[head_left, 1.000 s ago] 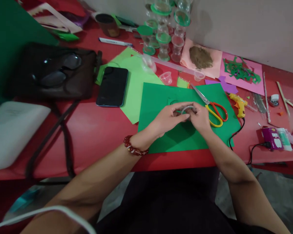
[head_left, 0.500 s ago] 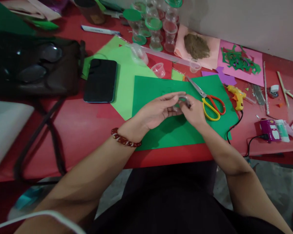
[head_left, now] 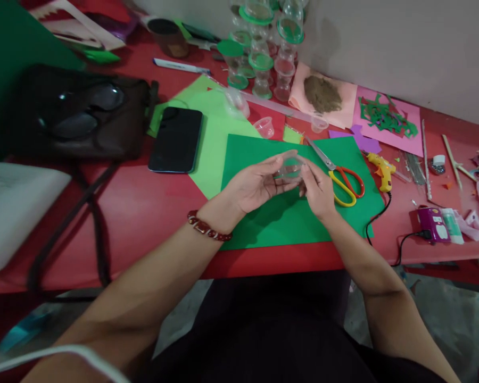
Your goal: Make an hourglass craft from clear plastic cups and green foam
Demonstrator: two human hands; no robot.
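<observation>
Between my hands is a small clear plastic cup (head_left: 290, 169), held over a green sheet of paper (head_left: 271, 229). My left hand (head_left: 259, 183) cups it from the left, thumb on top and fingers beneath. On the other side, the fingers of my right hand (head_left: 318, 186) pinch its rim. Scissors (head_left: 337, 173) with one red and one yellow handle lie on the green sheet, just right of my right hand. Beyond the sheet's far edge rests another clear cup (head_left: 264, 127).
Stacked clear cups with green lids (head_left: 260, 61) stand at the back. Brown powder (head_left: 322, 94) and green paper shreds (head_left: 387, 116) lie on pink sheets. To the right are a yellow glue gun (head_left: 383, 169) and a purple box (head_left: 431, 223). A phone (head_left: 176, 139) and dark bag (head_left: 131, 127) sit left.
The clear cup has been turned and now shows more plainly between my hands. My right hand has moved back slightly from it, its fingers at the rim. The view has shifted a little.
</observation>
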